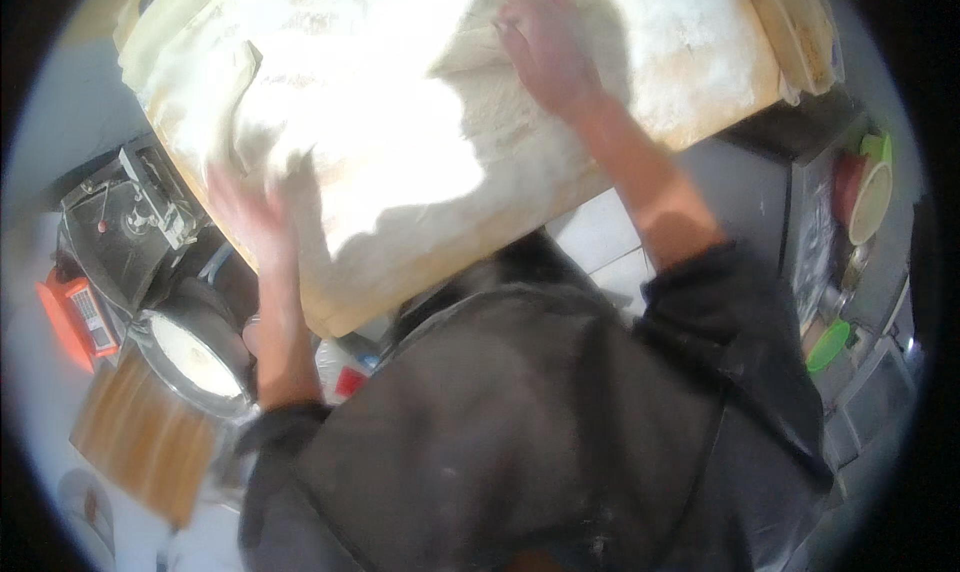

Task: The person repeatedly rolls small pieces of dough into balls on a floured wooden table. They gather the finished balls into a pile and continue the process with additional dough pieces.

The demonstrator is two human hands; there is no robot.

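A floured wooden board [360, 305] lies before me, much of it washed out by bright light. At its left side, a narrow strip of pale dough [241, 95] runs towards me. My left hand [253, 215] is at the near end of this strip, close to the board's left edge. Blur hides whether its fingers grip the dough. Farther off, my right hand [551, 50] is over pale dough [480, 54] with its fingers curled. Glare and shadow hide what, if anything, is between those fingers.
A metal pan with white powder [195, 354], an orange device [67, 320] and a brown striped board [142, 429] are at lower left. Wooden pieces [795, 31] sit at the board's right end. Bowls, one red [847, 189], one green [829, 345], stand at right.
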